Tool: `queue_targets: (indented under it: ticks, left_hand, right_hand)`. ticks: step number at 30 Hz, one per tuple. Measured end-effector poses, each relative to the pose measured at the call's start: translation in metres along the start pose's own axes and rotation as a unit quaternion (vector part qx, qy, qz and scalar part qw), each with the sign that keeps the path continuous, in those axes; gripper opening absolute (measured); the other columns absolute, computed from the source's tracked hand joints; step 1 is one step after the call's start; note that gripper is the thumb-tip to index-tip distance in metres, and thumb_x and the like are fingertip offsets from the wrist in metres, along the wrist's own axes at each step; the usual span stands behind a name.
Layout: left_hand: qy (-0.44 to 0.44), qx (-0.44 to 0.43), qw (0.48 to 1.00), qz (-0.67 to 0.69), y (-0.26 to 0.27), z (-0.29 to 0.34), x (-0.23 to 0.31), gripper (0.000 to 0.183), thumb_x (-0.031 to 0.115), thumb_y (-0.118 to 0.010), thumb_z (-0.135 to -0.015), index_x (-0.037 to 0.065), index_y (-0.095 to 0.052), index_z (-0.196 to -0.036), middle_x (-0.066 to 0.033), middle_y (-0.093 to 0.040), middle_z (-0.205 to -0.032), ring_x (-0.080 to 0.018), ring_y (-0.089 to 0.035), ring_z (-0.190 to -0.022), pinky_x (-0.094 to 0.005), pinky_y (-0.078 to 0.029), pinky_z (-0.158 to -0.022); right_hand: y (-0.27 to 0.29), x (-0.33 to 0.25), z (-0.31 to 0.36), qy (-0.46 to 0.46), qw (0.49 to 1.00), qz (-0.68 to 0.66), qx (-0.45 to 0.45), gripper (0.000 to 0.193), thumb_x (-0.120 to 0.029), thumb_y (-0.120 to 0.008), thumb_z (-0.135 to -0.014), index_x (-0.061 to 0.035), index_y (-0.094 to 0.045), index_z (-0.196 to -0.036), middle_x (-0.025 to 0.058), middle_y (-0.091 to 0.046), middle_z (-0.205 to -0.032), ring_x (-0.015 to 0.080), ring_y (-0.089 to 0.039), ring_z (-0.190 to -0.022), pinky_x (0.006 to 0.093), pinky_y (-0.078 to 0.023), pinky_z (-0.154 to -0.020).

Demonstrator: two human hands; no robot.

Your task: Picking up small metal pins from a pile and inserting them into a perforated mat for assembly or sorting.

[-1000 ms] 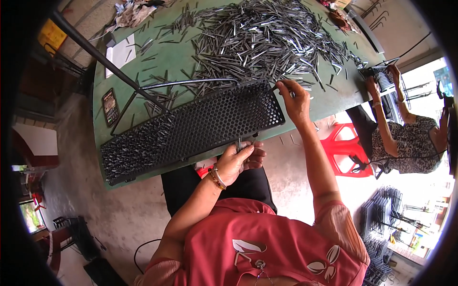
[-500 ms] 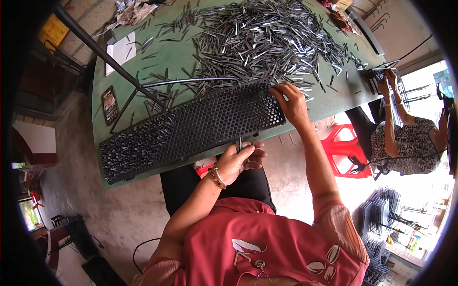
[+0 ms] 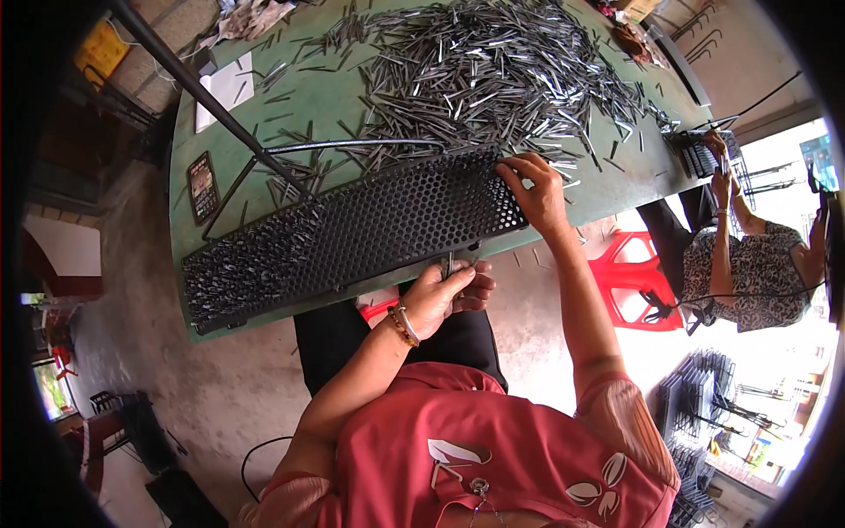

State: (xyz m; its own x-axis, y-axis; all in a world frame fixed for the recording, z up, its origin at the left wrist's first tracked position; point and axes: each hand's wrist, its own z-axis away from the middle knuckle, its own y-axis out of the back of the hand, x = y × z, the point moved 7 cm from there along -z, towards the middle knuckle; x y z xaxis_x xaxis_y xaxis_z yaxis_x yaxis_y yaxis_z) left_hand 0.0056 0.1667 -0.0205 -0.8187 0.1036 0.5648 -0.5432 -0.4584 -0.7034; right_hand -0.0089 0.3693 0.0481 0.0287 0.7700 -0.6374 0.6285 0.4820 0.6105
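- One black perforated tray (image 3: 387, 224) lay slanted along the near edge of the green table (image 3: 638, 180); its middle served as the centre of your clock face.
- Your right hand (image 3: 539, 189) was between 2 and 3 o'clock, bent over the tray's end with its fingertips drawn in at the holes; whether they pinched a piece could not be told.
- Your left hand (image 3: 440, 295) was at 4 o'clock, just below the tray's near edge, thumb and fingers closed on a slim metal piece (image 3: 450, 261) that pointed up.
- Dark metal pieces (image 3: 238, 268) crowded the holes between 8 and 9 o'clock.
- A big loose pile (image 3: 493, 70) of such pieces spread at 1 o'clock.
- Your phone (image 3: 203, 187) lay at 10 o'clock, near a white sheet (image 3: 225, 95) further out.
- Beyond your right arm, a red stool (image 3: 635, 283) stood at 3 o'clock, beside a co-worker (image 3: 748, 277).
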Motion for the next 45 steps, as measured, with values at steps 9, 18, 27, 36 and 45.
queue_targets:
  ticks: [9,18,27,36,45]
  left_hand:
    - [0.002,-0.009,1.000,0.003,-0.002,0.000,0.000,0.025,0.019,-0.049,-0.094,0.001,-0.056,-0.110,-0.0105,-0.064,-0.096,-0.0156,-0.062,-0.084,-0.0291,-0.053,-0.074]
    - [-0.048,-0.010,0.998,0.044,-0.001,0.000,0.016,0.030,0.018,-0.048,-0.094,-0.001,-0.052,-0.117,-0.0111,-0.062,-0.103,-0.0169,-0.062,-0.091,-0.0314,-0.052,-0.082]
    - [-0.056,-0.047,0.997,-0.015,-0.010,0.009,0.032,0.027,0.020,-0.047,-0.095,0.001,-0.052,-0.114,-0.0106,-0.061,-0.103,-0.0189,-0.062,-0.093,-0.0343,-0.052,-0.082]
    - [-0.002,-0.063,0.997,-0.043,-0.012,0.013,0.022,0.029,0.026,-0.047,-0.095,0.004,-0.052,-0.113,-0.0089,-0.062,-0.101,-0.0156,-0.062,-0.088,-0.0304,-0.054,-0.071]
    - [-0.104,0.005,0.994,-0.018,-0.003,0.008,0.032,0.036,0.033,-0.044,-0.096,0.004,-0.053,-0.117,-0.0071,-0.063,-0.098,-0.0111,-0.061,-0.081,-0.0255,-0.053,-0.067]
  right_hand:
    - [-0.003,-0.010,0.001,0.082,0.991,0.108,-0.011,0.015,-0.008,-0.071,-0.074,-0.0023,-0.067,-0.087,0.0091,-0.063,-0.085,0.0223,-0.062,-0.067,0.0306,-0.049,-0.062]
    - [0.009,-0.019,0.008,-0.015,0.999,0.003,0.030,0.016,-0.009,-0.069,-0.078,-0.0024,-0.068,-0.092,0.0091,-0.064,-0.089,0.0160,-0.059,-0.063,0.0262,-0.048,-0.059]
    - [-0.040,-0.070,0.047,-0.138,0.881,-0.341,-0.298,0.022,-0.016,-0.062,-0.087,0.0051,-0.067,-0.086,0.0105,-0.062,-0.092,0.0166,-0.057,-0.085,0.0282,-0.046,-0.073]
    - [-0.049,-0.067,0.058,-0.231,0.825,-0.417,-0.303,0.019,-0.015,-0.064,-0.086,0.0035,-0.067,-0.083,0.0026,-0.059,-0.076,0.0081,-0.055,-0.062,0.0223,-0.044,-0.053]
    - [-0.041,-0.039,0.059,-0.302,0.843,-0.404,-0.189,0.019,-0.015,-0.066,-0.085,0.0027,-0.066,-0.090,0.0046,-0.064,-0.075,0.0105,-0.059,-0.071,0.0243,-0.048,-0.068]
